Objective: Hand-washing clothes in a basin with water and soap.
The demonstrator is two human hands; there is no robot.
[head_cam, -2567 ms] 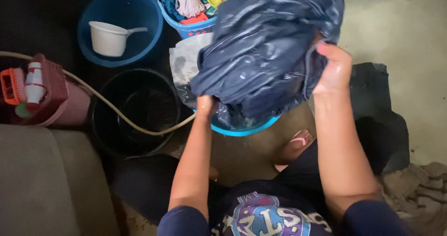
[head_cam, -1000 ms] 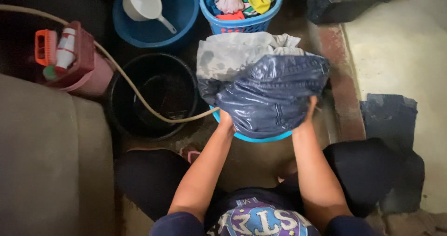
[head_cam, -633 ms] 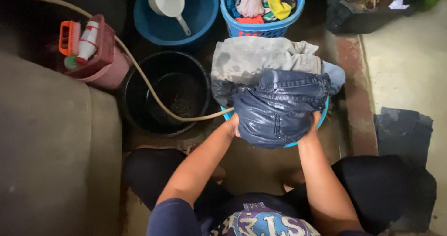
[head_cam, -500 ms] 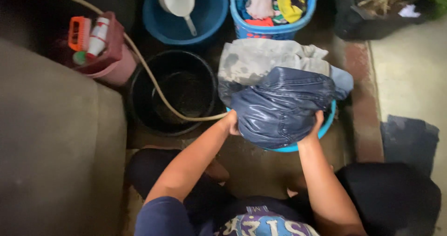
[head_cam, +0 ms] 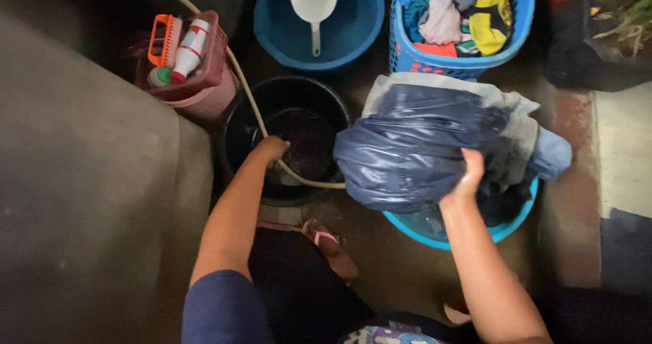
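Dark wet garment [head_cam: 407,147] clutched by right hand [head_cam: 467,174]; left hand [head_cam: 270,147] closed on hose [head_cam: 299,177].

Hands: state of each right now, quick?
Left hand: on the hose at the black bucket rim; grip cannot be told.
Right hand: closed on the dark blue wet garment over the blue basin.
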